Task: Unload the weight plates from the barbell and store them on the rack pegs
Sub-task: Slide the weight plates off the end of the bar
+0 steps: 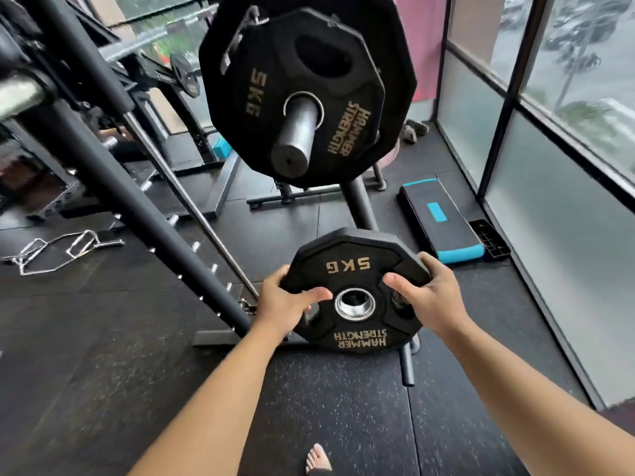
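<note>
1. Held plate (355, 290): a 5 kg disc, carried free in the near centre, face up toward the camera, clear of any sleeve or peg.
2. Left hand (287, 300): fingers wrapped under the left rim, thumb across the face toward the hub. Closed on the plate.
3. Right hand (427, 298): fingers curled over the right rim, thumb at a grip cut-out. Closed on the plate. The two-sided hold appears meant to keep the disc level and share its load.
4. Sleeve (295, 135): far centre, carrying another 5 kg plate (326, 94) against a larger plate (395, 80); whether this is bar or peg cannot be told.
5. No containers in view.
6. Judgement: unloading is partly done; storage of the held plate is pending.
</note>
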